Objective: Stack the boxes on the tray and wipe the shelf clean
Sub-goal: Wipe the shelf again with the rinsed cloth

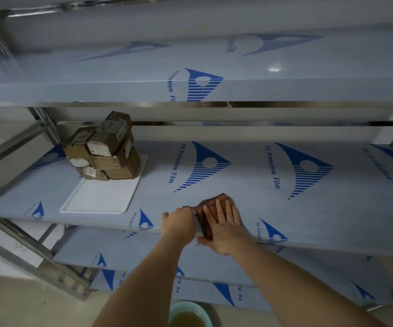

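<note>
Several brown cardboard boxes stand stacked at the far end of a white tray on the left part of the middle shelf, which is covered in blue-printed protective film. Near the shelf's front edge lies a folded reddish-brown cloth. My right hand lies flat on top of it with fingers spread. My left hand grips the cloth's left edge.
Another film-covered shelf hangs above, and lower shelves sit beneath. Metal frame posts run down the left side. A light-green basin with brownish water stands on the floor below my arms.
</note>
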